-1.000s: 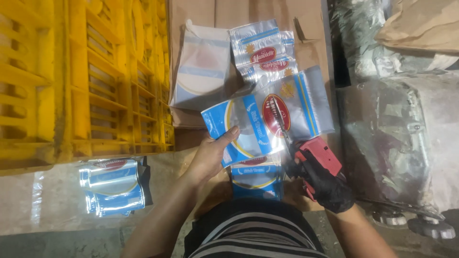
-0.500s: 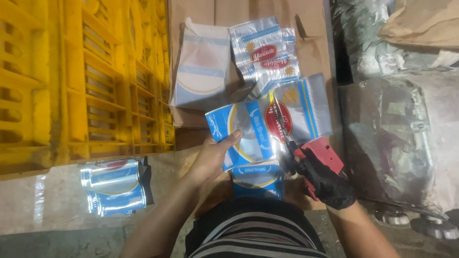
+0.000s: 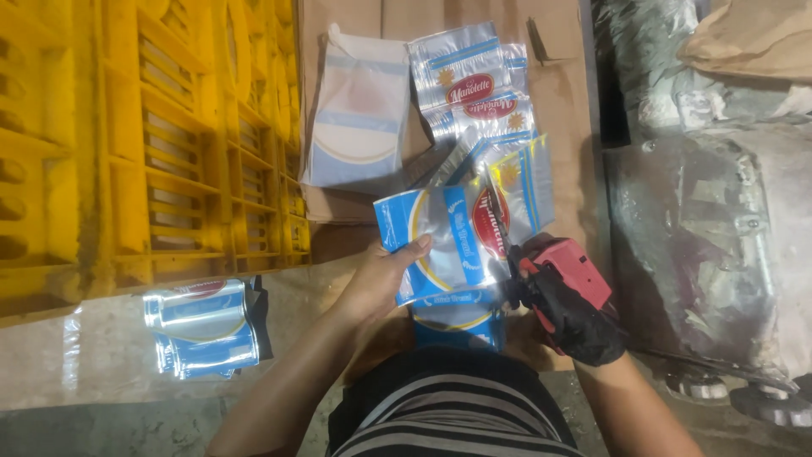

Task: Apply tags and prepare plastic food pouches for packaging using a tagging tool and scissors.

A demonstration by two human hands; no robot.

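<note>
My left hand is bare and grips the left edge of a blue, white and clear plastic bag, held up in front of me. My right hand wears a black glove and holds a red power tool. The tool's thin dark bit points up and lies against the bag's red oval label. More bags of the same kind lie under the held one, partly hidden.
Yellow plastic crates fill the left side. Several bags and a white bag lie on brown cardboard ahead. A small stack of bags sits at lower left. Crumpled plastic sheeting covers things on the right.
The held bag and my left hand have shifted slightly down and left, and the tool's bit now lies across the bag's red label. The camera view has moved a little.
</note>
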